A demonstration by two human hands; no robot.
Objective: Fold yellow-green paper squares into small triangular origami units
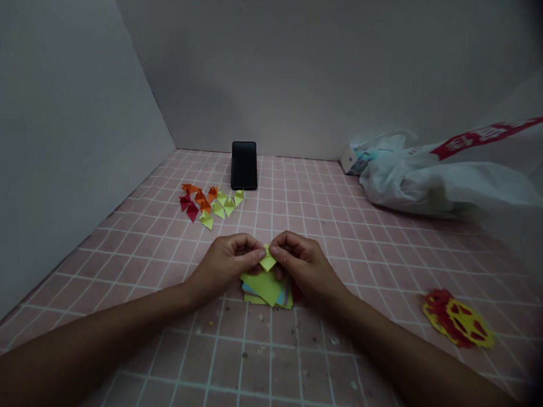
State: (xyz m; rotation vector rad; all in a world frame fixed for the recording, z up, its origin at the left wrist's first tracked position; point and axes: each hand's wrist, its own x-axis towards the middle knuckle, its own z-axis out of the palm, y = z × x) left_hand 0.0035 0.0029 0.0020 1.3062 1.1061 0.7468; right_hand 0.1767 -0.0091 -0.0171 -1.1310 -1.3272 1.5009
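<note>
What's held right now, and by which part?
A small folded yellow-green paper piece, pinched at its upper left side by the left hand and upper right side by the right hand.

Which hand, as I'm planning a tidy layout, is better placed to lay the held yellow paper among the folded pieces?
Probably the left hand: the folded pieces lie ahead on its side. The right hand also pinches the yellow paper, but would have to reach across.
</note>
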